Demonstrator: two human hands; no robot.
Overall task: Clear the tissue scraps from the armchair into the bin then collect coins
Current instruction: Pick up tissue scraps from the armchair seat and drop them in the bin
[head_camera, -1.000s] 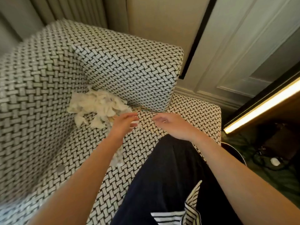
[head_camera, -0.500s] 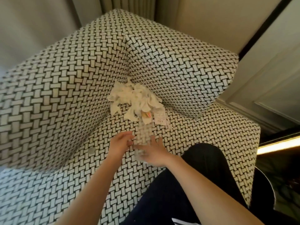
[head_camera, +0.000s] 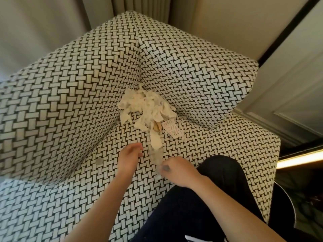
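Note:
A pile of white tissue scraps [head_camera: 148, 105] lies in the back corner of the black-and-white woven armchair [head_camera: 70, 95]. A printed receipt [head_camera: 172, 130] sits at the pile's right edge. A clear plastic wrapper [head_camera: 156, 155] trails from the pile toward me. My right hand [head_camera: 178, 172] has its fingers curled and pinches the wrapper's near end; a small grey spot shows at its fingertips. My left hand [head_camera: 130, 157] hovers just left of the wrapper with relaxed fingers and holds nothing. One coin [head_camera: 99, 161] lies on the seat to the left.
My dark-trousered leg [head_camera: 218, 180] rests on the seat's right half. A dark round bin rim [head_camera: 288, 205] shows on the floor right of the chair. Curtains [head_camera: 131, 7] and a panelled wall [head_camera: 288, 88] stand close behind.
My right hand lay flat on the seat beside the wrapper; its fingers now curl on the wrapper's near end. The left hand stays just left of the wrapper.

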